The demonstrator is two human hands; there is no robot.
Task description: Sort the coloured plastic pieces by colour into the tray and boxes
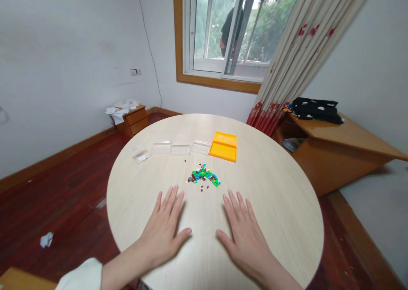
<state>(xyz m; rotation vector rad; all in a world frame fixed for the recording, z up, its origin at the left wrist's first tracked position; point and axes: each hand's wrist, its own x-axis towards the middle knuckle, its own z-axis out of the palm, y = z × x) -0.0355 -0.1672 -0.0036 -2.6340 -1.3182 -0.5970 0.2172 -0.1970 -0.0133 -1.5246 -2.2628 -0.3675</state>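
Note:
My left hand (pixel 166 226) rests palm down on the round table (pixel 280 213), fingers spread, holding nothing. Across from it, my right hand (pixel 242 228) lies flat in the same way, also with nothing in it. Just beyond my fingertips is a pile of small building bricks (pixel 202 174) in green, blue, brown and yellow. A few brown pieces (pixel 202 190) lie loose on the near side of the pile. Neither hand touches the bricks.
Behind the pile stand several clear plastic boxes (pixel 180 149) in a row, with a yellow-orange open case (pixel 223 146) at their right end. A wooden cabinet (pixel 347 149) with dark cloth on it stands at right. Outside the window is a person (pixel 230 30).

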